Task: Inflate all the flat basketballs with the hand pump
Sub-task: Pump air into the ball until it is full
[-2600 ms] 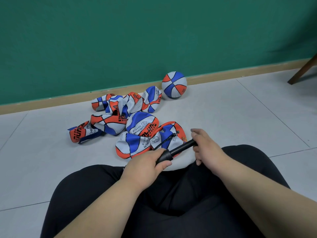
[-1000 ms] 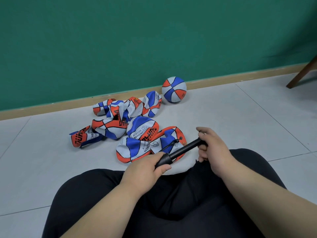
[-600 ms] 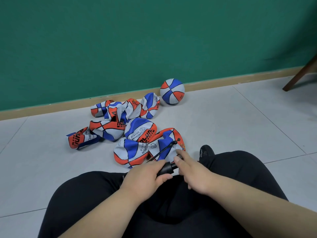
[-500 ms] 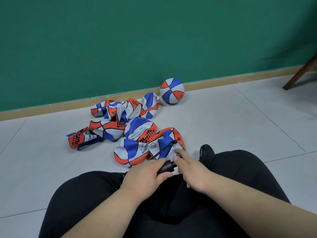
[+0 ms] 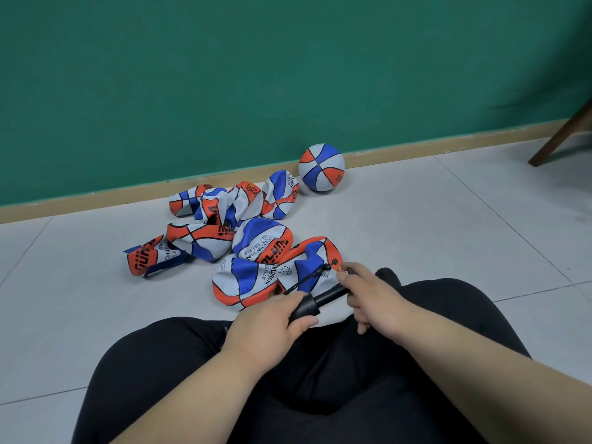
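Note:
Several flat red, white and blue basketballs (image 5: pixel 221 232) lie heaped on the floor in front of my knees. The nearest flat ball (image 5: pixel 307 261) has the pump's thin black hose (image 5: pixel 312 277) plugged into its valve. My left hand (image 5: pixel 272 318) grips the body of the black hand pump (image 5: pixel 320 301). My right hand (image 5: pixel 368 299) holds the pump's handle end, with the black rod showing between the two hands. One round, inflated ball (image 5: pixel 321 167) rests against the baseboard.
A green wall (image 5: pixel 256 75) with a tan baseboard (image 5: pixel 96 200) runs behind the balls. A brown wooden furniture leg (image 5: pixel 560 136) stands at the far right. Grey floor tiles (image 5: pixel 448 225) spread around. My black-trousered legs (image 5: pixel 320 379) fill the foreground.
My right hand pushed the handle in toward my left hand, then drew it back out a little, so some rod shows again. My left hand stayed put on the pump body.

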